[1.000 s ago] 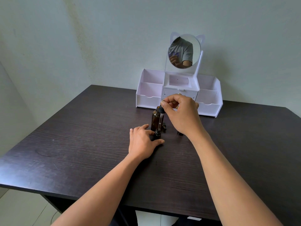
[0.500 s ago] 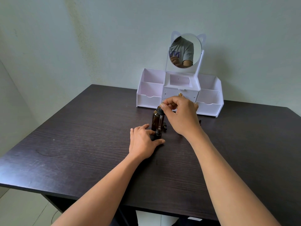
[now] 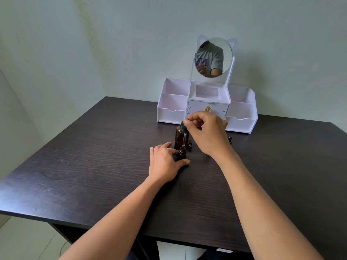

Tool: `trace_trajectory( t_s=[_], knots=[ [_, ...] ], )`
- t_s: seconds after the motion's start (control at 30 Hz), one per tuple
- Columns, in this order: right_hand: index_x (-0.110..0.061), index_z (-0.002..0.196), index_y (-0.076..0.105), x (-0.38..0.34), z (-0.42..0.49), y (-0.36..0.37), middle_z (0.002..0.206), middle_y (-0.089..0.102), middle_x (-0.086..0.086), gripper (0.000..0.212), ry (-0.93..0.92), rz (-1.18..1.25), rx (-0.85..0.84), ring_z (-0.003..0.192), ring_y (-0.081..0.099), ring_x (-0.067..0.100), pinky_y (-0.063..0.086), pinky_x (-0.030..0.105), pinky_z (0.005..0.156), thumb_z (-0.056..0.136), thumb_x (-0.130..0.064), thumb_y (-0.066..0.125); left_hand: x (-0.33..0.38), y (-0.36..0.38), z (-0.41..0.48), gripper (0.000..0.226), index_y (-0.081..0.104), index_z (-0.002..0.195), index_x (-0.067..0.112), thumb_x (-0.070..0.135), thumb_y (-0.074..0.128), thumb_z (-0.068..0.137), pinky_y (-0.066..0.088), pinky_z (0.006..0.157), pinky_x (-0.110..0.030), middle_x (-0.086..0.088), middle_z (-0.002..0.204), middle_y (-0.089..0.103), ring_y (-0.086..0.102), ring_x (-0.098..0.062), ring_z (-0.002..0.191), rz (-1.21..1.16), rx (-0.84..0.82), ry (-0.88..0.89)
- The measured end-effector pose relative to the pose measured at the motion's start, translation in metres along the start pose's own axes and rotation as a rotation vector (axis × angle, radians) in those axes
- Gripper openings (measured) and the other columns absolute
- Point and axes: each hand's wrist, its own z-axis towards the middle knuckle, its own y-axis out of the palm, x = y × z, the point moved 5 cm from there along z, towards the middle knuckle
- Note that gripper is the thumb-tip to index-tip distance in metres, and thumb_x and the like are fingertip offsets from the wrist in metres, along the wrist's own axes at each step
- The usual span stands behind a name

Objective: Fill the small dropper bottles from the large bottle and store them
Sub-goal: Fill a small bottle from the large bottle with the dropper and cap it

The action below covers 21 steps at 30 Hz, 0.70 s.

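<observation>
A large amber bottle (image 3: 178,136) stands mid-table. Just in front of it sits a small dark dropper bottle (image 3: 181,154), which my left hand (image 3: 165,162) holds between thumb and fingers on the table. My right hand (image 3: 206,134) pinches the black bulb of a glass dropper (image 3: 184,137), whose tip points down into the small bottle's neck. A small dark object (image 3: 229,138) shows right of my right hand; most of it is hidden.
A white organiser (image 3: 206,107) with open side compartments, a drawer with a gold knob (image 3: 207,109) and a cat-ear mirror (image 3: 214,57) stands at the table's back. The dark wooden table (image 3: 93,166) ends at a wall on the left.
My right hand has lowered slightly with the dropper, bringing its tip down into the small bottle's neck. My left hand has stayed on the small bottle.
</observation>
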Motion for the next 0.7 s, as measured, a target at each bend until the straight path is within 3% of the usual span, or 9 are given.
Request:
trace_trajectory(
  t_s=[0.7],
  knots=[
    [-0.031,0.092,0.067,0.0048,-0.0038,0.0045,0.077,0.062,-0.017,0.007,0.05,-0.009,-0.035,0.086,0.058,0.004,0.028,0.035,0.095,0.095,-0.035,0.062,-0.0036,0.0018,-0.0044,0.061,0.069,0.124,0.027,0.066,0.07,0.077,0.017,0.12,-0.048,0.001,0.154,0.043,0.032,-0.021,0.143,0.003,-0.002,-0.004]
  ],
)
